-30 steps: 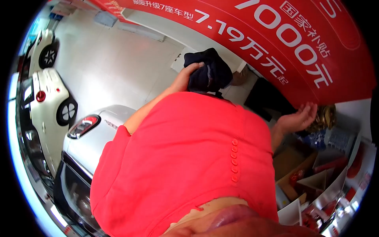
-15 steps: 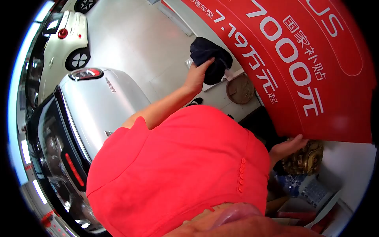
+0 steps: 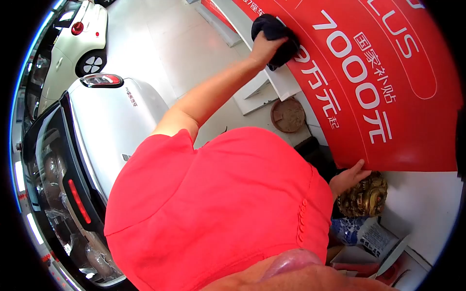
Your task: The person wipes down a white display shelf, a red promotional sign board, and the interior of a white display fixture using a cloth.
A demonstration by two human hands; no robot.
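A bundled dark navy cloth [image 3: 274, 40] is gripped in my left hand [image 3: 266, 47], which reaches forward and presses it on the left edge of a large red banner [image 3: 412, 131] with white lettering. The cloth covers part of the printed numbers. On the right, my right hand [image 3: 348, 179] has its fingers apart at the banner's near lower edge, the fingertips against it. It holds nothing. Just below that hand is a golden ornament [image 3: 369, 196].
A silver car [image 3: 111, 111] stands at the left, with a cream car [image 3: 82, 43] beyond it. A round brown object [image 3: 288, 115] lies on the floor by a white ledge [image 3: 281, 85]. A blue-and-white vase [image 3: 349, 230] is at the lower right.
My left hand has moved forward and right with the cloth, from over the floor onto the banner. My right hand has come in to the banner's edge.
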